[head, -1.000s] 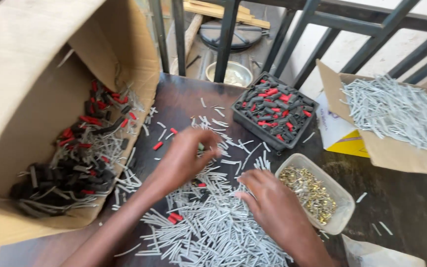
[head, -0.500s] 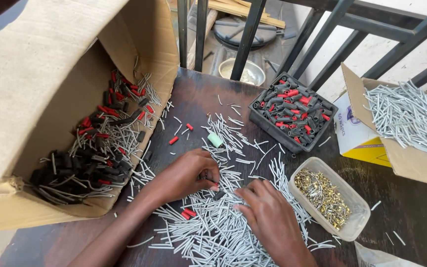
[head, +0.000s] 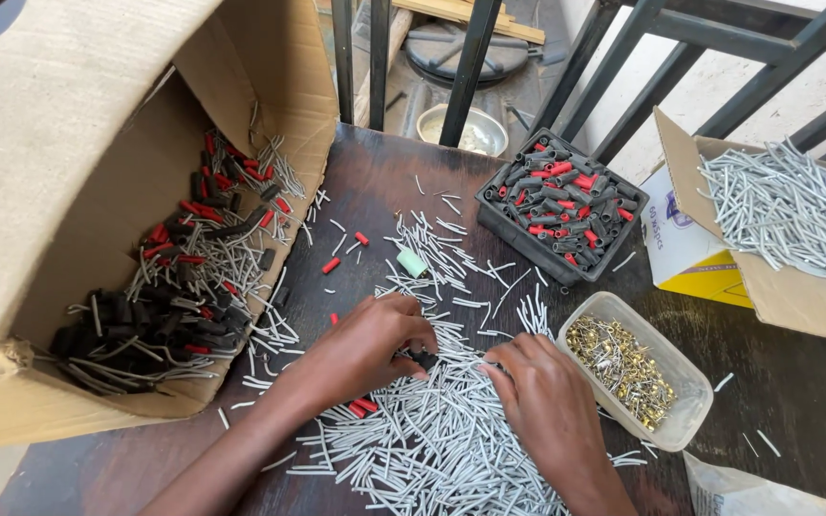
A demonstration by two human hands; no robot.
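Left hand pinching a small black sleeve at its fingertips, over the pile of grey tube pieces on the dark wooden table. Right hand rests curled on the pile just right of it; its grip cannot be told. Right: clear tub of brass terminals. Far: black tray. Left: open cardboard box.

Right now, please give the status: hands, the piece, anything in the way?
Left hand pinches small black sleeve. Right hand rests on grey tube pile. Clear tray of brass pieces close beside right hand.
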